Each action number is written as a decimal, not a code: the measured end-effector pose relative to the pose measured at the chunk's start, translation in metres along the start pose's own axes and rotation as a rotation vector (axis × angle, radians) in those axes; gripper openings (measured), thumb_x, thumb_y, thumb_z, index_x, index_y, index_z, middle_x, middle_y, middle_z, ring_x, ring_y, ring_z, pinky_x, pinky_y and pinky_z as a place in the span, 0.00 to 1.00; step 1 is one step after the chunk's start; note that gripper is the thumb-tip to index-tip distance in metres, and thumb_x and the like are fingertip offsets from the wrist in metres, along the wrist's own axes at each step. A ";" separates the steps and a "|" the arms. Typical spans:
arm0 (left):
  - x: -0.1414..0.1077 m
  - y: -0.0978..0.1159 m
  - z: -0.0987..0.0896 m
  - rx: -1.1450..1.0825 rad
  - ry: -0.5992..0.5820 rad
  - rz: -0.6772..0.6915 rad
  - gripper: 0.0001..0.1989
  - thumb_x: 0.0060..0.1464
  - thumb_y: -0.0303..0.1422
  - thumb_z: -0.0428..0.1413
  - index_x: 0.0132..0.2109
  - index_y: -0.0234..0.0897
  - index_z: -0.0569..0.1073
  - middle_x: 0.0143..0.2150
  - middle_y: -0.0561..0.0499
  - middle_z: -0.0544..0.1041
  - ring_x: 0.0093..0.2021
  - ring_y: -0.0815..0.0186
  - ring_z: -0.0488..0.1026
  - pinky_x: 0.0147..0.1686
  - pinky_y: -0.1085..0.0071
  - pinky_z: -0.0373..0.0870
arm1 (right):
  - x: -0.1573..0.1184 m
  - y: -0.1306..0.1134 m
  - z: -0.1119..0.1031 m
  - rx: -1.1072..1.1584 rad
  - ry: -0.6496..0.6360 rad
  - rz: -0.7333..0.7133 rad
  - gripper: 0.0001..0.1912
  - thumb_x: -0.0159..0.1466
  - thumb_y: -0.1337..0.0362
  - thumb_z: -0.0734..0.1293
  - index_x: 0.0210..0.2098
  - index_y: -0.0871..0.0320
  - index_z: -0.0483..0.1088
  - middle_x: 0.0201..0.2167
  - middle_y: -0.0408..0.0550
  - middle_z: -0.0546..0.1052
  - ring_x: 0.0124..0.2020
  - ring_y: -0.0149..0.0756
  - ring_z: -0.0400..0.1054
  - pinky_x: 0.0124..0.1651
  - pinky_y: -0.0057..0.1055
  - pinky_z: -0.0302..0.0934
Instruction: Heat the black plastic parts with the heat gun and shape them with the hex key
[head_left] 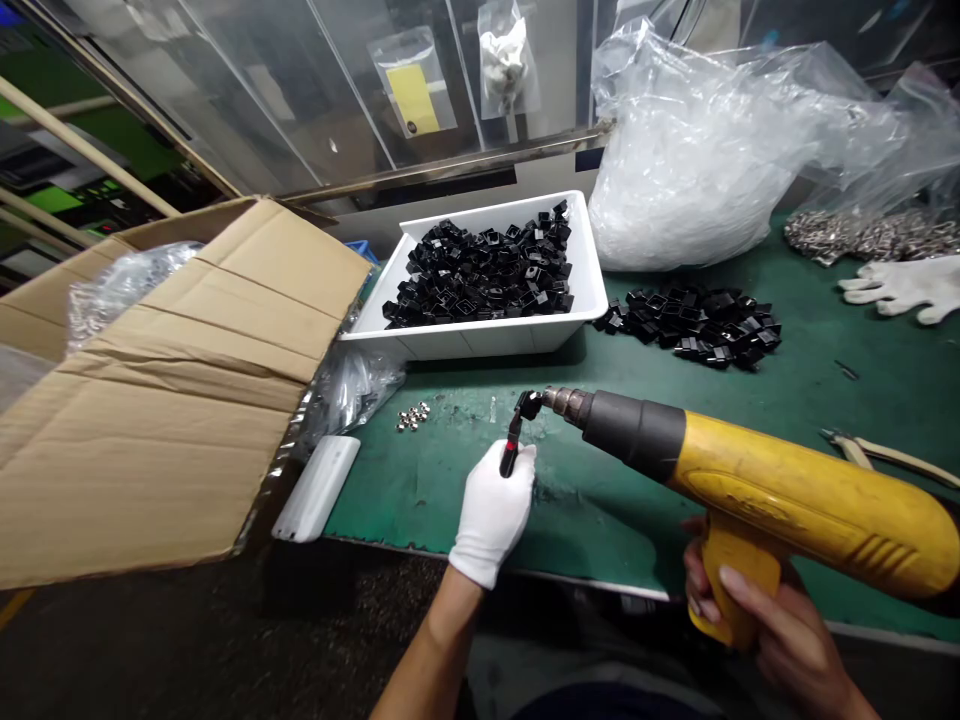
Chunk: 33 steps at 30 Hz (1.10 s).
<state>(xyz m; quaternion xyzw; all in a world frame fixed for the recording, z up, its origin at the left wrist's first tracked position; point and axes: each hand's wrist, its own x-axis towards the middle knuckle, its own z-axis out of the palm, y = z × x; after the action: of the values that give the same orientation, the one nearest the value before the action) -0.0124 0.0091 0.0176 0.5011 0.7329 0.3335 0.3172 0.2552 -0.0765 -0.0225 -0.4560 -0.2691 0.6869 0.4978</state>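
My left hand (495,505), in a white glove, is closed around a slim black-handled tool (510,450) with a red band. A small black plastic part (529,404) sits at the tool's upper end; how it is held there is too small to tell. Bare fingers of my right hand (772,610) wrap the grip of a yellow heat gun (795,490). Its metal nozzle (568,403) points left, right up against the black part; whether they touch I cannot tell. Left of these, several small shiny metal pieces (412,417) lie on the green mat (442,490).
Behind my hands stands a white tray (480,338) of black parts, with a loose pile (697,322) beside it. An open cardboard box (165,420) fills the left. Clear plastic bags (682,170), a white glove (911,288) and pliers (862,450) lie at the right.
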 end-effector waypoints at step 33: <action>0.001 0.001 -0.003 0.001 0.002 -0.031 0.14 0.63 0.44 0.54 0.33 0.40 0.70 0.29 0.56 0.74 0.32 0.66 0.67 0.37 0.71 0.63 | 0.001 0.002 -0.002 -0.011 -0.003 0.018 0.22 0.61 0.55 0.73 0.51 0.58 0.70 0.29 0.47 0.73 0.22 0.35 0.66 0.27 0.35 0.60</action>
<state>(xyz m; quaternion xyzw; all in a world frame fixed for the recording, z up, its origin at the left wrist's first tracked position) -0.0149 0.0098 0.0203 0.4894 0.7411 0.3288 0.3213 0.2562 -0.0760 -0.0255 -0.4598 -0.2695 0.6907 0.4888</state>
